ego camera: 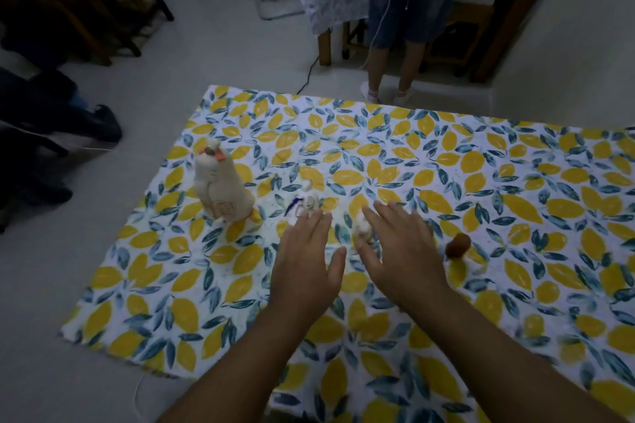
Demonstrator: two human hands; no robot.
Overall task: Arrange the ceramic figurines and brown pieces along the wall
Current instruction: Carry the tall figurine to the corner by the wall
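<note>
Ceramic is unforgiving: the left hand (305, 264) and right hand (402, 251) hover palm-down with fingers spread and holding nothing, closely flanking the small white figurine (361, 230), so a careless sweep could tip it or the painted figurine (305, 204) at the left fingertips. On the lemon-print counter (171, 285), the tall duck figurine (220, 182) stands upright at ten o'clock from the hands, long axis vertical, beak toward three o'clock. At three o'clock sits the brown piece (457, 244), seemingly upright; no wall is visible.
</note>
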